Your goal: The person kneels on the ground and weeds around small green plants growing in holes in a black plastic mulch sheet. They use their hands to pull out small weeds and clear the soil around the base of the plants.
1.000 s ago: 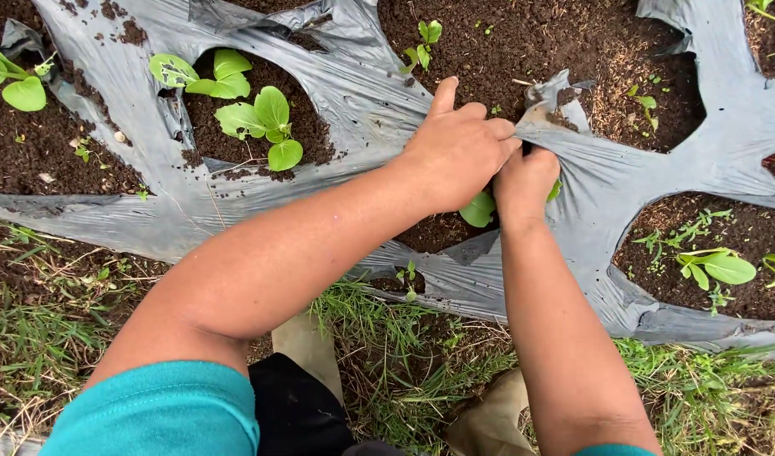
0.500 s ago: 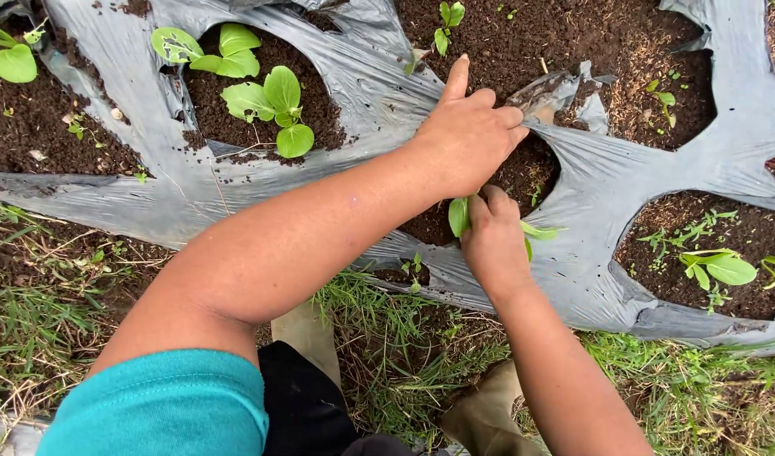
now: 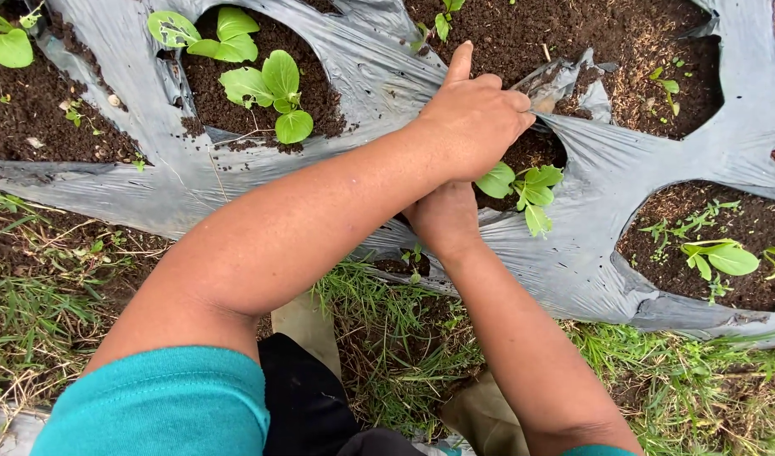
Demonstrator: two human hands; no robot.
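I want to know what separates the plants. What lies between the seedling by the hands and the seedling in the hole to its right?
In the head view, a strip of grey plastic sheet separates the seedling by the hands from the right-hand seedling.

hands 2 (image 3: 476, 118) | leafy seedlings 5 (image 3: 522, 190) | plastic mulch sheet 1 (image 3: 362, 76)

Outdoor veg. plot, mulched bed. Evidence: grey plastic mulch sheet (image 3: 607, 181) w/ cut planting holes across upper frame; dark soil (image 3: 32, 118) in holes; leafy seedlings (image 3: 265, 89) upper left; grass (image 3: 379, 355) along bottom edge.
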